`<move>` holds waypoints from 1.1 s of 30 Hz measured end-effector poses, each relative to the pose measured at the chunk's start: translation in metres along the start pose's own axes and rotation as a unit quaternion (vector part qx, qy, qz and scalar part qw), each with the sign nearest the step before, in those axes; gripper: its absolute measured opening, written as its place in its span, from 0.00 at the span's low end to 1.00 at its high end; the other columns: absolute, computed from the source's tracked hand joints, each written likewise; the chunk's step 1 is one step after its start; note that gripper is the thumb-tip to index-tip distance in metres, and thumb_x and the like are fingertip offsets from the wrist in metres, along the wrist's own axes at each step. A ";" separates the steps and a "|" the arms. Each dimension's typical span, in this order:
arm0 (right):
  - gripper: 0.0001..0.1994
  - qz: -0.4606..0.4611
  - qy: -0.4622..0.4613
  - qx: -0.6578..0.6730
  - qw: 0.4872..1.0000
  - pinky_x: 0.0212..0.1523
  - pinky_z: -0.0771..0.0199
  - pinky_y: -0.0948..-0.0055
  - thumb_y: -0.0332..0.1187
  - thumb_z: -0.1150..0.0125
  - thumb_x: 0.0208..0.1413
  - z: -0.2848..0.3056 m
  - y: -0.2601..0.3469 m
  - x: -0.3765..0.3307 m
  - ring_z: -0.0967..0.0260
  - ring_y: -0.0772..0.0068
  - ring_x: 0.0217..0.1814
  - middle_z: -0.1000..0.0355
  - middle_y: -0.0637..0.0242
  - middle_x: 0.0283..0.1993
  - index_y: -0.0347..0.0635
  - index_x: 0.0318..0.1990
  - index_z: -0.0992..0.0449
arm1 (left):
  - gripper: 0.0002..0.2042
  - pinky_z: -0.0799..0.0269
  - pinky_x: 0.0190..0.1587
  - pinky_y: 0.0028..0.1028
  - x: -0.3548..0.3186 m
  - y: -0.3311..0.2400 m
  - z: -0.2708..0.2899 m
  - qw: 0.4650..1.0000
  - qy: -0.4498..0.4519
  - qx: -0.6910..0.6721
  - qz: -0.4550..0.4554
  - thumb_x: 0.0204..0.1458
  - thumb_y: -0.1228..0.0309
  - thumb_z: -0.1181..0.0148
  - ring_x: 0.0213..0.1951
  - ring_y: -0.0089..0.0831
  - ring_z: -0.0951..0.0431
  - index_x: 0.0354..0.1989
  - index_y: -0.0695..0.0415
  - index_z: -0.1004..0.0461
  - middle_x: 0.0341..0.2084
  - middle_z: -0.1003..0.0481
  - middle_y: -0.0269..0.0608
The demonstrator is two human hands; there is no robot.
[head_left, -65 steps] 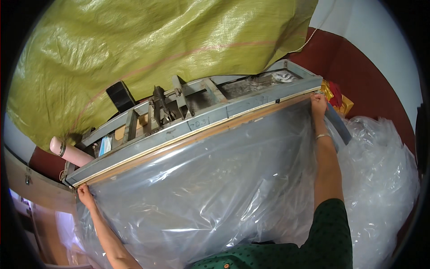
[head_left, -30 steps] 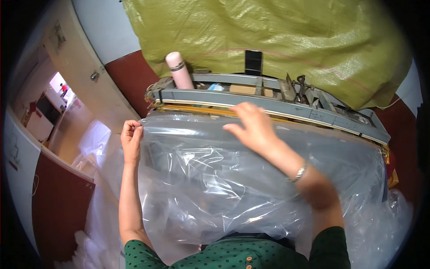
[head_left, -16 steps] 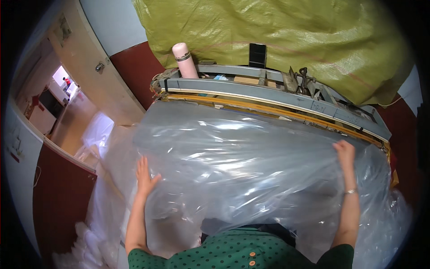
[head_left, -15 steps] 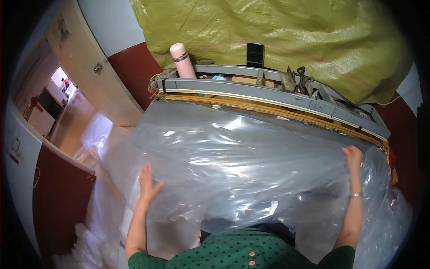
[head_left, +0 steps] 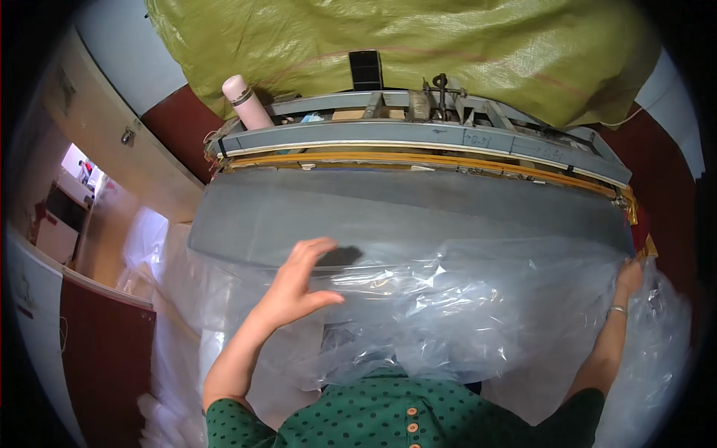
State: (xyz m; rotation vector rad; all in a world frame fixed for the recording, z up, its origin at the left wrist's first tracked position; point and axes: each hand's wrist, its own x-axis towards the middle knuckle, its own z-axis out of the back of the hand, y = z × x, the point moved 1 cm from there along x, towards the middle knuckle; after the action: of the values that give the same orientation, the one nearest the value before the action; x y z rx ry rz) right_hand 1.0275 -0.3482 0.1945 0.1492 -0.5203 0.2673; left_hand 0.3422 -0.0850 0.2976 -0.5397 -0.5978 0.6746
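Clear plastic sheeting (head_left: 448,299) lies in shiny folds over the near half of a grey work surface (head_left: 358,213) and hangs toward my body. My left hand (head_left: 299,284) hovers over the sheeting's far edge, left of centre, its thumb spread from the fingers and nothing in it. Its shadow falls on the grey surface beside the fingertips. At the right end of the surface, my right hand (head_left: 629,278) is closed on the plastic sheeting near its edge; the fingertips are partly hidden. A bracelet circles that wrist.
Behind the surface runs a grey metal frame (head_left: 418,134) with yellow strips (head_left: 358,158) along it. A pink flask (head_left: 248,104), a black phone-like slab (head_left: 365,71) and a metal clamp (head_left: 441,97) stand there. A green-yellow tarp (head_left: 448,37) hangs behind. More plastic piles up left, beside a door (head_left: 119,112).
The sheeting has been drawn toward me, baring the grey surface's far half. My left hand has moved up and right; my right hand has shifted to the surface's right end.
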 end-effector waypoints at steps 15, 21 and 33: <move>0.12 0.010 -0.042 0.104 0.994 0.32 0.34 0.56 0.41 0.49 0.54 -0.054 -0.019 0.013 0.30 0.50 0.36 0.27 0.55 0.33 0.41 0.34 0.28 | 0.09 0.37 0.47 0.38 -0.023 0.066 0.003 0.882 0.071 0.463 -0.056 0.45 0.74 0.45 0.50 0.38 0.32 0.37 0.57 0.30 0.42 0.29 0.41; 0.12 0.005 -0.031 0.076 0.997 0.30 0.35 0.55 0.41 0.49 0.54 -0.052 -0.028 0.014 0.30 0.50 0.34 0.28 0.54 0.32 0.42 0.33 0.28 | 0.15 0.32 0.45 0.35 0.003 0.066 0.029 0.927 0.172 0.299 0.146 0.49 0.68 0.45 0.50 0.43 0.33 0.44 0.60 0.30 0.50 0.32 0.46; 0.14 -0.004 0.014 0.194 0.981 0.29 0.35 0.62 0.43 0.48 0.54 -0.054 -0.033 0.015 0.30 0.58 0.29 0.27 0.57 0.29 0.41 0.33 0.27 | 0.08 0.30 0.34 0.37 0.059 0.132 -0.007 0.955 -0.063 0.280 0.075 0.45 0.67 0.41 0.33 0.42 0.27 0.26 0.59 0.25 0.28 0.25 0.41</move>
State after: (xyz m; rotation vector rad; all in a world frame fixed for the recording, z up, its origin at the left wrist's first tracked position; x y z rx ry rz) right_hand 1.0748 -0.3657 0.1529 0.5255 -0.4354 0.3599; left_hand 0.3302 0.0420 0.2287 -0.0111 -0.4569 0.9840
